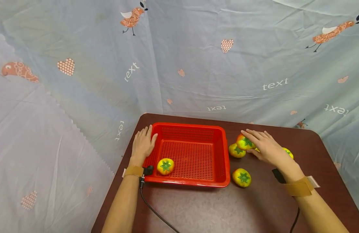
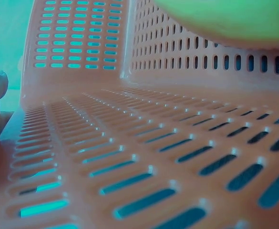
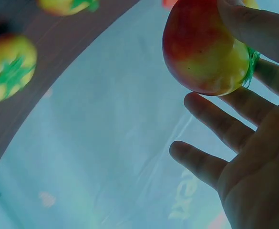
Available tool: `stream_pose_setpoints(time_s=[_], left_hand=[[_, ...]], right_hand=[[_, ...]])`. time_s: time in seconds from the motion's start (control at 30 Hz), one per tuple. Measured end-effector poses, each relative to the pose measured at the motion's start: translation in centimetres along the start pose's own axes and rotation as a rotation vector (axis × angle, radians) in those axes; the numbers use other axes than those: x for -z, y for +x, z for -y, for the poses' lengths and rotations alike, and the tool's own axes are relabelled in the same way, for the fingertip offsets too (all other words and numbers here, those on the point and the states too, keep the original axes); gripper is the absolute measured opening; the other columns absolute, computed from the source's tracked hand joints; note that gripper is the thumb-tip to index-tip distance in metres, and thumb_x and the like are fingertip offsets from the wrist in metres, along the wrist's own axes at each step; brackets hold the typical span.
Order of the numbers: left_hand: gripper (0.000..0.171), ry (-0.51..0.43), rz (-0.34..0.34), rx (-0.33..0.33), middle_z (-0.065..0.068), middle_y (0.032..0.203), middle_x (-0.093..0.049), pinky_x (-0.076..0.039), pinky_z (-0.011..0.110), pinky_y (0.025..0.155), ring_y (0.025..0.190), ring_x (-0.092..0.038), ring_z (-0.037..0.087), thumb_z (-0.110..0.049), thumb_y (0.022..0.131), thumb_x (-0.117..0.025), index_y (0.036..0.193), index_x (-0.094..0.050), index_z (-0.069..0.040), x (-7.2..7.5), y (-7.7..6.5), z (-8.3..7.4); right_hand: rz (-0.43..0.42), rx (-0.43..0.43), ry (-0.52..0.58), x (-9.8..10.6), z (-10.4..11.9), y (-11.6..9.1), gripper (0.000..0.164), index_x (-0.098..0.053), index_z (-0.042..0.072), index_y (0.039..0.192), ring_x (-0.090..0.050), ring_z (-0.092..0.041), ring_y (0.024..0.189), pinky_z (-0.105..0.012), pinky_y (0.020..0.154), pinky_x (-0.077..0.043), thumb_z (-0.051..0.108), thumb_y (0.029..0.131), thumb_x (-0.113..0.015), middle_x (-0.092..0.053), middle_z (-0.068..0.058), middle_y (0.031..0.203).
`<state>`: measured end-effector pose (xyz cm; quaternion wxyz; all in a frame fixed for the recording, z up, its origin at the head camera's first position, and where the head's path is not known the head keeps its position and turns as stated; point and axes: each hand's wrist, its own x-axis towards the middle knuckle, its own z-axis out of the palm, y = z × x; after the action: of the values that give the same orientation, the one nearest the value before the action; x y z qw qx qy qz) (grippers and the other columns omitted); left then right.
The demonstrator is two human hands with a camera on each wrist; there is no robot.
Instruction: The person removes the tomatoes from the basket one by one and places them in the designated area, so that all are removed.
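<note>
In the head view my right hand (image 1: 267,147) pinches a red-and-yellow tomato (image 1: 244,141) with a green leafy top, right of the red basket (image 1: 227,161). The right wrist view shows the held tomato (image 3: 201,52) between thumb and forefinger side, the other fingers spread apart. My left hand (image 1: 143,142) rests at the basket's left rim, its fingers fairly straight. Inside the basket, near its front left corner, lies one tomato (image 1: 165,166); its rounded underside (image 2: 239,19) fills the upper right of the left wrist view, above the slotted floor (image 2: 96,138).
Right of the basket, a tomato (image 1: 237,151) lies beside the held one and another tomato (image 1: 242,177) nearer the front. A further tomato (image 1: 288,152) is partly hidden behind my right hand. A patterned curtain (image 1: 197,64) hangs behind the dark table (image 1: 197,207). Cables trail from both wrists.
</note>
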<state>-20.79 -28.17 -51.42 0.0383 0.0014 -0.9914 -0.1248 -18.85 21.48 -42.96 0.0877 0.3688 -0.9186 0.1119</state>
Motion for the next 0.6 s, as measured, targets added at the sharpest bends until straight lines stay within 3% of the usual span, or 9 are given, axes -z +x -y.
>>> stream_pose_setpoints(time_s=[0.23, 0.3, 0.47, 0.5, 0.6], left_hand=[[0.064, -0.001, 0.000, 0.000, 0.023, 0.156, -0.033, -0.015, 0.053, 0.122, 0.145, -0.029, 0.040, -0.045, 0.105, -0.031, 0.156, -0.023, -0.007, 0.0, 0.0, -0.1], [0.064, -0.001, 0.001, 0.001, 0.023, 0.156, -0.033, -0.015, 0.053, 0.122, 0.145, -0.029, 0.040, -0.045, 0.105, -0.031, 0.156, -0.024, -0.007, 0.0, 0.0, -0.1], [0.064, -0.003, 0.011, 0.001, 0.023, 0.157, -0.031, -0.014, 0.053, 0.122, 0.145, -0.028, 0.040, -0.045, 0.105, -0.031, 0.156, -0.023, -0.007, -0.1, 0.1, 0.0], [0.064, -0.002, 0.012, 0.000, 0.023, 0.157, -0.031, -0.014, 0.053, 0.122, 0.145, -0.027, 0.040, -0.044, 0.105, -0.031, 0.156, -0.022, -0.006, -0.1, 0.1, 0.0], [0.064, -0.003, 0.011, 0.001, 0.023, 0.156, -0.032, -0.014, 0.053, 0.122, 0.145, -0.028, 0.041, -0.044, 0.105, -0.032, 0.156, -0.022, -0.006, 0.0, 0.2, -0.1]], right_hand=[[-0.012, -0.052, -0.017, -0.6, -1.5, -4.0, 0.076, -0.047, 0.001, 0.141, -0.054, -0.045, 0.118, -0.073, 0.094, -0.039, 0.011, 0.075, -0.083, -0.053, -0.024, 0.136], [-0.019, -0.049, -0.016, -1.3, -1.8, -5.1, 0.068, -0.049, 0.000, 0.139, -0.056, -0.046, 0.115, -0.071, 0.092, -0.042, 0.023, 0.082, -0.078, -0.055, -0.025, 0.133], [-0.060, -0.028, -0.020, -3.4, -2.3, -7.8, 0.069, -0.052, -0.003, 0.133, -0.062, -0.044, 0.103, -0.065, 0.084, -0.048, 0.020, 0.076, -0.083, -0.060, -0.025, 0.123], [-0.063, -0.029, -0.022, -3.8, -2.3, -8.2, 0.075, -0.052, -0.003, 0.133, -0.063, -0.044, 0.102, -0.064, 0.083, -0.049, 0.010, 0.067, -0.087, -0.061, -0.025, 0.122], [-0.068, -0.033, -0.028, -4.9, -2.5, -9.3, 0.078, -0.053, -0.003, 0.132, -0.063, -0.043, 0.101, -0.062, 0.081, -0.050, 0.007, 0.063, -0.089, -0.061, -0.024, 0.122]])
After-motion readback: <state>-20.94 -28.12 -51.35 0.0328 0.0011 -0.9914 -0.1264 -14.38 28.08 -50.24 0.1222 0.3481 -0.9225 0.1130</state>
